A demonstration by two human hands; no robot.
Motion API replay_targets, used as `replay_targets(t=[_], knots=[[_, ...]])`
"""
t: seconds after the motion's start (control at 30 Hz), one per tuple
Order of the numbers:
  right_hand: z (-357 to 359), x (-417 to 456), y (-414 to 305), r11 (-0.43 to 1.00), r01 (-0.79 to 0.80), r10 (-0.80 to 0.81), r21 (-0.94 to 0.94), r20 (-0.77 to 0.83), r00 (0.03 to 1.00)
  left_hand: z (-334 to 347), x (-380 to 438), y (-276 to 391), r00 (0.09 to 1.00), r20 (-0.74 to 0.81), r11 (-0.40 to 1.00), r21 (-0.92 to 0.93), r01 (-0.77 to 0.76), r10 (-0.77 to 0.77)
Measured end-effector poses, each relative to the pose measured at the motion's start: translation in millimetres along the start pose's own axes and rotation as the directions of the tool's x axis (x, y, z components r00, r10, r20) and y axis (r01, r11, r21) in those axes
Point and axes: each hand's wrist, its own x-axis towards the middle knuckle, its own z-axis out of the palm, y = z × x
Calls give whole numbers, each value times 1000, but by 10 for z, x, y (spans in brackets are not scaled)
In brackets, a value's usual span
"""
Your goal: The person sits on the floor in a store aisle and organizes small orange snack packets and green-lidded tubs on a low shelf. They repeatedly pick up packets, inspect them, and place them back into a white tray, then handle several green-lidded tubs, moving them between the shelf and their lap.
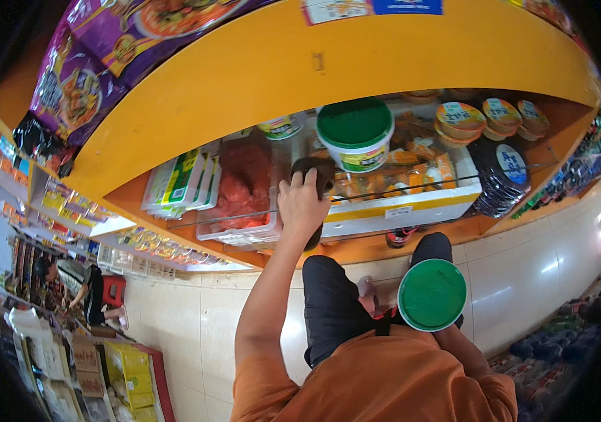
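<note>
My left hand point(300, 203) reaches to the low shelf and grips a dark brown cloth point(327, 171). It is between a clear plastic bin point(240, 240) of red packs and a white foam box point(411, 211) of orange-wrapped packets. On that box's near left stands a white tub with a green lid point(354, 124). A second green-lidded tub point(431, 295) is over my right thigh, its lid facing up. My right forearm point(461, 348) runs up to this tub and supports it; the tub hides my right hand's fingers.
An orange shelf board point(300, 68) overhangs the compartment. Round tubs point(459, 120) and a dark wrapped container point(501, 174) fill its right side; flat green-and-white packs point(184, 182) its left. A bottle point(399, 237) lies below. A person point(81, 285) crouches farther left by a red stool point(114, 290).
</note>
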Motion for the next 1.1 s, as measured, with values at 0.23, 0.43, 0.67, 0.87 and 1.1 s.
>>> replay_targets(t=[0.23,0.43,0.67,0.87,1.1], knots=[[-11,-17,6,999,13,-12,-51,14,1000,-441,-288,566,903,366,828,-560,20,226],[46,-87,-136,970,74,-63,-230,56,996,-174,53,1189,948,-150,811,-492,-317,279],[579,-118,-300,603,170,-139,-779,107,984,258,272,1477,928,206,947,-158,-281,310],[624,-112,-338,244,-213,33,-946,-212,977,31,208,1544,834,287,877,-257,-407,471],[483,-109,-362,526,-100,89,-844,-63,994,-5,409,2342,738,373,640,-761,-104,563]])
